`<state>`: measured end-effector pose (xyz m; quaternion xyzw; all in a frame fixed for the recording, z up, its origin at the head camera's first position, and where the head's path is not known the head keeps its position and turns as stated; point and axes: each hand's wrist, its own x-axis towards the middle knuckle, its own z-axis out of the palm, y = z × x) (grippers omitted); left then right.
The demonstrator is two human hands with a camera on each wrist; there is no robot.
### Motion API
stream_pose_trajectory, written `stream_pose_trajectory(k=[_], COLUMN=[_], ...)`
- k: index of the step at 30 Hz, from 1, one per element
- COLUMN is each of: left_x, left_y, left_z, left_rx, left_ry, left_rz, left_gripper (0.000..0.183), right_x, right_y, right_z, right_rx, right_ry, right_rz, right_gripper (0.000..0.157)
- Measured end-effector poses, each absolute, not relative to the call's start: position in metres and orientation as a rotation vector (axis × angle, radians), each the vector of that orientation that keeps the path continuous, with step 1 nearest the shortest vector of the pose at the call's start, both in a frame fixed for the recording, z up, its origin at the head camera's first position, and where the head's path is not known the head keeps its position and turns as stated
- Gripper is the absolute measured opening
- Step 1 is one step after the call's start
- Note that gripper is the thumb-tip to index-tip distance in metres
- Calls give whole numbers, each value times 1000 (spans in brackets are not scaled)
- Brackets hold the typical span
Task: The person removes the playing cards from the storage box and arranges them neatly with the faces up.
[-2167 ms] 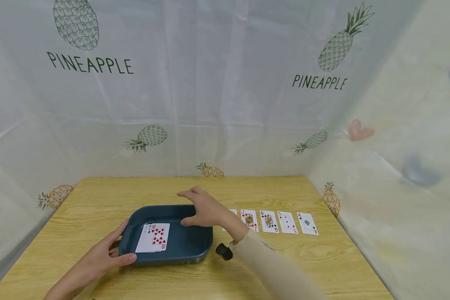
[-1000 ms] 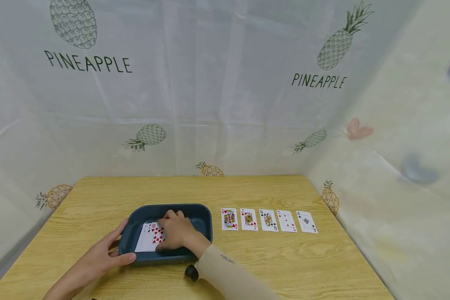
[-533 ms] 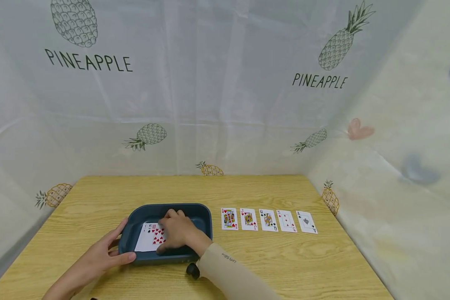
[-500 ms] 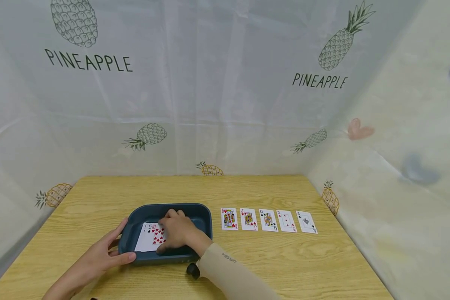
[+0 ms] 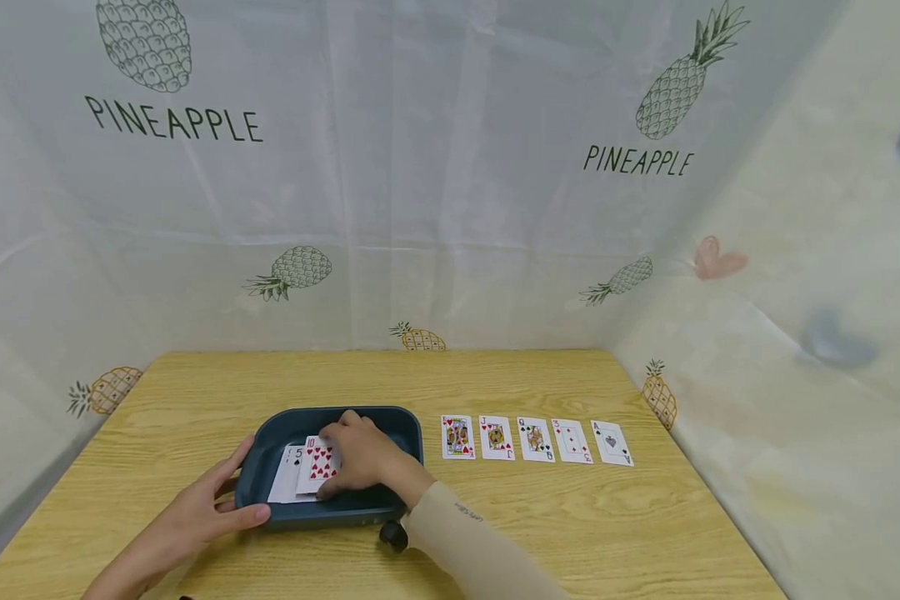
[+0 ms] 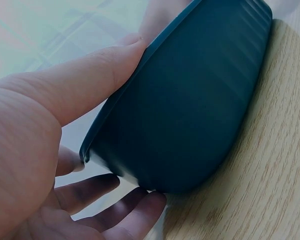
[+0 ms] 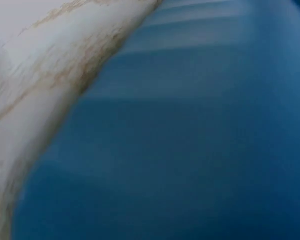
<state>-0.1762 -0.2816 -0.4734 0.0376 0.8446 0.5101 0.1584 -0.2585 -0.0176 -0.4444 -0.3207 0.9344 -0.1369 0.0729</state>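
A dark blue rectangular tray (image 5: 330,518) stands on the wooden table. At its left end my left hand (image 5: 202,512) grips it, thumb over the near rim. The left wrist view shows that thumb along the rim of the tray (image 6: 190,100), with the other fingers bent around its end. My right hand (image 5: 363,457) reaches inside and pinches the ten of hearts (image 5: 318,465) by its right side. Under that card lie more white playing cards (image 5: 283,483), the five of spades among them, partly hidden. In the right wrist view the blue tray wall (image 7: 165,150) appears blurred.
Right of the tray, a row of face-up cards lies on the table: king of hearts (image 5: 458,437), jack of hearts (image 5: 496,437), queen of spades (image 5: 536,439), a red diamonds card (image 5: 572,441) and ace of spades (image 5: 612,443). Pineapple-print curtains (image 5: 450,167) surround the table.
My right hand has come left from above the tray's right part down to the cards. The ten of hearts has risen off the pile in its fingers. My left hand stays put.
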Motion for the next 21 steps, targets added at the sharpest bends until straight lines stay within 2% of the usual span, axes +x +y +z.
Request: stream_pose_trajectory(k=[12, 21], left_x=[-178, -179], left_y=[-281, -280], left_z=[-473, -474], left_rx=[73, 61], left_ry=[2446, 2445], left_rz=[1409, 1414], left_gripper=[112, 114], right_x=[-259, -252], right_y=[10, 57], right_z=[-423, -398], right_rx=[-1092, -1049], right_ry=[2787, 2785], right_rz=[-553, -722], right_gripper=[82, 85])
